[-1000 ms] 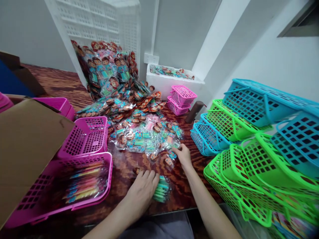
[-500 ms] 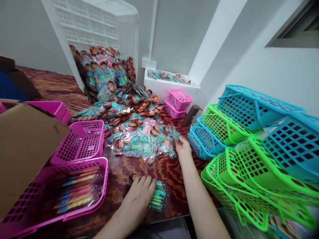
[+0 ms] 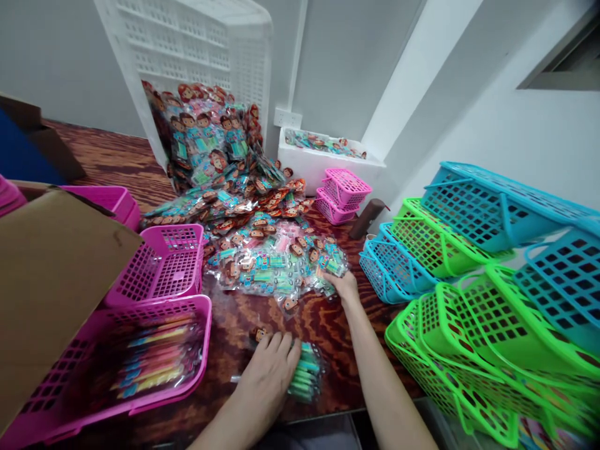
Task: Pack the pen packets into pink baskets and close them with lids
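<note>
A: Left hand?

B: Left hand (image 3: 272,369) palm down, near edge of the table (image 3: 328,322). Fingers lie over a stack of packets (image 3: 305,378), green ends showing on the right, a brown-haired cartoon head on the left. Whether it grips or merely rests, cannot tell.

A: Right?

B: Right hand (image 3: 345,286) at the near right edge of a loose heap (image 3: 267,265) of clear packets. Fingertips touch a packet there (fingers partly hidden, so cannot tell if it is pinched). Hands well apart.

A: Any writing?

B: Bright print on the heap's packets, too small to read. A pale label (image 3: 179,275) inside the farther pink basket (image 3: 199,265), likewise unreadable.

A: Left side?

B: Nearer pink basket (image 3: 207,331) holds yellow, pink and orange packets in clear wrap. Brown cardboard (image 3: 65,269) overlaps both baskets' left side.

A: Behind the heap?

B: White crate (image 3: 187,44) on its side, more packets spilling from its mouth; red-haired and brown-haired figures on them. To its right, a white box (image 3: 300,159), packets inside, two small pink baskets (image 3: 347,187) stacked before it, a brown cylinder (image 3: 367,219) leaning beside them.

A: Far right?

B: Green baskets (image 3: 492,306) and blue baskets (image 3: 473,206), piled together.
</note>
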Motion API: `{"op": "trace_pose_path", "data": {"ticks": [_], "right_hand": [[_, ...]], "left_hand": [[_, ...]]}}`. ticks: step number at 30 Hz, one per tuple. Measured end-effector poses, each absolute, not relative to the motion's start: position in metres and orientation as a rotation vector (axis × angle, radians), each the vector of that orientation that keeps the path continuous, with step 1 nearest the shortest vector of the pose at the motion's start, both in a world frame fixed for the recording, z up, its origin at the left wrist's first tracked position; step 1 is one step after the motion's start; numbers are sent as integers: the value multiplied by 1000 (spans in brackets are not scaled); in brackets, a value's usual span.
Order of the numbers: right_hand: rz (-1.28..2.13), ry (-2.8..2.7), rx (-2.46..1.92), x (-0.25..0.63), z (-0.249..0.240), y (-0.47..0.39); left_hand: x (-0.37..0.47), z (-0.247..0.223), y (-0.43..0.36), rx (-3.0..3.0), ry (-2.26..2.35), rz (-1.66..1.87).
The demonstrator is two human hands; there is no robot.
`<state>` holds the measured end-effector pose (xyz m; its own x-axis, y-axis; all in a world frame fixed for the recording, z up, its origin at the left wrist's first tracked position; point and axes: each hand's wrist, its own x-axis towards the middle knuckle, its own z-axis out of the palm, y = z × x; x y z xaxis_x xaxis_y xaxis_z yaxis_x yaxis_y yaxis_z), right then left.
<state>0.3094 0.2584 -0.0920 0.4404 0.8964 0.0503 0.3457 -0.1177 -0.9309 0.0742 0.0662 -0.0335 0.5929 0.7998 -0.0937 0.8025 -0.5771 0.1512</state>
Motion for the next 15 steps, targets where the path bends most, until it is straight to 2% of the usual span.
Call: {"op": "trace_pose_path", "data": {"ticks": [6,12,15], "right_hand": [[621,-1023,-1743,329,-78,275],[874,-1150,-1791,324,-86,263],[895,-1138,-1796,327,-85,264]], "left_hand": [[72,-34,65,2649,1353,-7],[73,-42,66,2648,1353,-31],[73,-37,66,2645,1359,-27]]}}
